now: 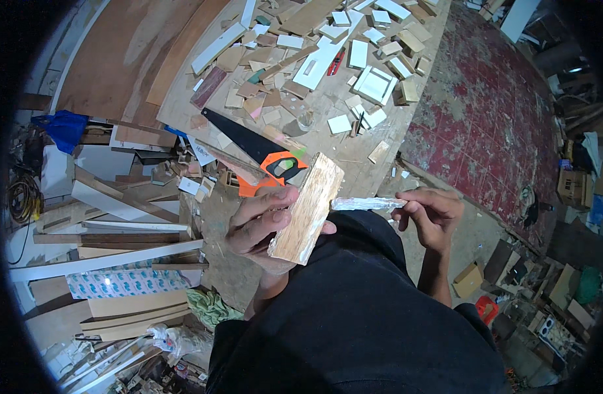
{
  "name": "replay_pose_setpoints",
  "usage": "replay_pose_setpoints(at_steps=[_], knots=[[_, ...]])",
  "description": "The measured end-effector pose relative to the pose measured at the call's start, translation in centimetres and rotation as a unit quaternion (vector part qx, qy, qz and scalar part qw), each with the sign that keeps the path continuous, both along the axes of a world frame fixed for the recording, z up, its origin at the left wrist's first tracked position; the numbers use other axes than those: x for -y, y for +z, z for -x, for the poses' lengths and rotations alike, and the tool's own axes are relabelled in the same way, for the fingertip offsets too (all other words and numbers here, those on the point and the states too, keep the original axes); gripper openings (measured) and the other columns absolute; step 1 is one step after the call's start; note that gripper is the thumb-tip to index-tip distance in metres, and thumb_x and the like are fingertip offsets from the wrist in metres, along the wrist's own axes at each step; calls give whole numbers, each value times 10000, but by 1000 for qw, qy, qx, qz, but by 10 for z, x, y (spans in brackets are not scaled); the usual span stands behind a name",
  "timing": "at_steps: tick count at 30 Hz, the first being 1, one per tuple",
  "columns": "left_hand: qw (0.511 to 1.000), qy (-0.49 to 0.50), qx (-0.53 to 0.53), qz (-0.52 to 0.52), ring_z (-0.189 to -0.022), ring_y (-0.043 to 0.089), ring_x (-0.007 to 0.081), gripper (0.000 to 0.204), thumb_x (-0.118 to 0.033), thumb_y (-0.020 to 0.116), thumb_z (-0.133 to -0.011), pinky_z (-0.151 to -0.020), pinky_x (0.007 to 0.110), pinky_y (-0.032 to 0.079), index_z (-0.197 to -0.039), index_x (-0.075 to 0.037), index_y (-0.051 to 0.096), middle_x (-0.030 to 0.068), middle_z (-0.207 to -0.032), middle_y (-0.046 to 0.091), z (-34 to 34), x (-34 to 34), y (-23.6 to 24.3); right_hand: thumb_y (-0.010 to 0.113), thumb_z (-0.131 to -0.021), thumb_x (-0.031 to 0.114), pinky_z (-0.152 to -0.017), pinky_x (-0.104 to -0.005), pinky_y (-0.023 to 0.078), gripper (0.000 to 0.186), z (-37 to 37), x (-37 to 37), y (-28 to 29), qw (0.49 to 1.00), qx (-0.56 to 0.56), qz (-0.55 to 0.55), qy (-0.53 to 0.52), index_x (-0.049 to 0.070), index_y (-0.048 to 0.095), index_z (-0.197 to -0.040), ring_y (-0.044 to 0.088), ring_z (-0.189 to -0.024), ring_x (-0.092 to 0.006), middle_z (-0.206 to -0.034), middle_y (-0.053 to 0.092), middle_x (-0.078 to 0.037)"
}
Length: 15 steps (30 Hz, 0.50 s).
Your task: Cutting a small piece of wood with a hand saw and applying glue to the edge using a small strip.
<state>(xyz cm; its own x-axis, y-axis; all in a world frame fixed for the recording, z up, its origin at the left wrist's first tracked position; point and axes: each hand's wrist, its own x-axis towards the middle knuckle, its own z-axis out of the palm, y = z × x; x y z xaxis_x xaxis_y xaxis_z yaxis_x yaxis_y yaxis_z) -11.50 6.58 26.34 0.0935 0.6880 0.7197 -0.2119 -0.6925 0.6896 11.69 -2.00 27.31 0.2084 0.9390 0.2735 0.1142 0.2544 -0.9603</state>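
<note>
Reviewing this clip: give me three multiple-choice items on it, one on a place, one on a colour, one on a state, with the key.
1. Where does the handsaw lie?
A. On the workbench beyond the hands
B. On the red floor
C. Across the lap

2. What colour is the handsaw's handle?
A. Blue
B. Orange
C. White

3. How is the wooden block held?
A. Lying loose on the bench
B. Gripped in the left hand
C. Pinched by both hands

Key: 1 A, it rests among offcuts there; 2 B, orange against the black blade; 3 B, while the right hand holds a white-coated stick against it.

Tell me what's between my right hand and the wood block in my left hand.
A thin whitish stick bridges them in the head view: right hand holds one end, its tip meeting the wood block.
</note>
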Motion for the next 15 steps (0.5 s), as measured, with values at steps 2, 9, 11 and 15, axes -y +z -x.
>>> replay_pose_setpoints(at_steps=[2, 9, 11, 15], knots=[[1000, -1, -6, -1, -963, 642, 241, 545, -54, 876, -580, -782, 336, 586, -1019, -11, 555, 177, -1045, 593, 0, 2, 3, 599, -827, -38, -430, -221, 475, 146, 2, 3, 2, 999, -34, 3, -12, -57, 691, -939, 629, -537, -129, -688, 670, -132], [996, 65, -52, 19, -927, 654, 215, 592, -133, 902, -555, -775, 290, 577, -1023, -23, 557, 152, -1004, 618, 2, 4, -1, 586, -833, -45, -436, -222, 485, 140, 9, 3, 1, 999, -38, 18, -3, -58, 694, -921, 631, -545, -134, -688, 667, -141], [996, 87, -26, -22, -926, 655, 216, 612, -145, 910, -543, -771, 289, 572, -1029, -26, 557, 152, -996, 626, 0, 1, 6, 588, -831, -47, -435, -222, 485, 140, 7, 3, 2, 999, -30, 11, -11, -58, 693, -923, 632, -546, -135, -687, 666, -141], [995, 28, 4, 92, -921, 658, 217, 708, -143, 923, -508, -775, 312, 549, -1120, -20, 588, 153, -1010, 646, 8, 3, 3, 599, -813, -71, -442, -230, 485, 136, 8, 1, 3, 999, -23, -25, -29, -69, 685, -918, 632, -547, -149, -691, 657, -153]])
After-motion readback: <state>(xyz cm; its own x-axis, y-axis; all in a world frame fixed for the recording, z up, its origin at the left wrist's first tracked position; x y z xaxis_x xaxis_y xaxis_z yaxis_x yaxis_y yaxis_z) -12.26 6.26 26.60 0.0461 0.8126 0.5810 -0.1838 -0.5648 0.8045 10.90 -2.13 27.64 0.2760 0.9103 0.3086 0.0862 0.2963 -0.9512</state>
